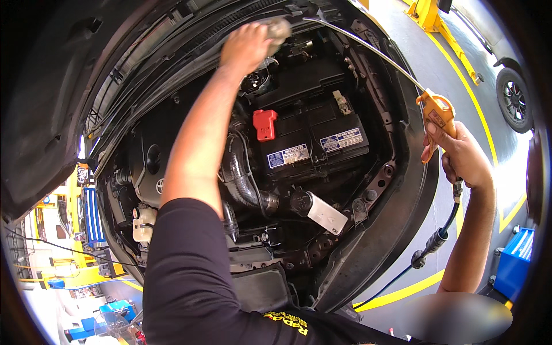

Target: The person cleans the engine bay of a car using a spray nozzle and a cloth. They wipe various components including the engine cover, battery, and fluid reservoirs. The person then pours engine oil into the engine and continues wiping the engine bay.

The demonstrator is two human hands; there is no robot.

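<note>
My left hand (247,47) is closed around a greyish rag (279,31), smeared by motion, at the rear edge of an open car engine bay. My right hand (460,150) grips an orange air blow gun (440,112) outside the fender on the right. The gun's long thin metal nozzle (368,45) reaches left over the bay, its tip a little right of the rag. A dark hose (445,221) hangs from the gun's handle. Below the nozzle sits a black car battery (310,123) with a red terminal cover (265,125).
A flat silver rectangular object (328,214) lies near the front right of the bay. The raised hood (46,86) fills the upper left. A yellow lift arm (454,46), another car's wheel (513,99) and a blue cabinet (514,264) stand at right.
</note>
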